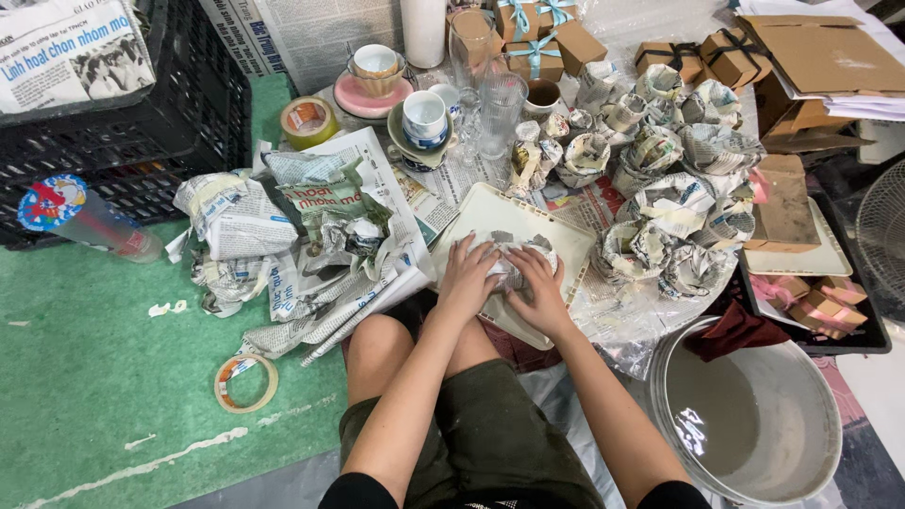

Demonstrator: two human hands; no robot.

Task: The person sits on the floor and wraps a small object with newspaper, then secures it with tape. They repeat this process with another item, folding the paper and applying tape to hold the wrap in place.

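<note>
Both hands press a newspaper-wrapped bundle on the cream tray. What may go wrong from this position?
1. The left hand and right hand press the crumpled newspaper-wrapped bundle; if its contents are fragile, hard pressure might crack them.
2. The cream rectangular plastic tray seems to rest partly on the knees, so it might tip.
3. The tall clear drinking glasses stand close behind; a forward push may topple them.

Both your forearms reach forward from the bottom of the view, bare, converging toward the middle. Your left hand (468,275) lies palm down, fingers together and pointing away from you, slightly curled at the tips. Your right hand (539,287) sits just beside it, palm down, fingers bent and angled inward toward the left. Thumbs near each other, whether touching unclear. Wrists roughly level. Your bare knees sit below the forearms.
</note>
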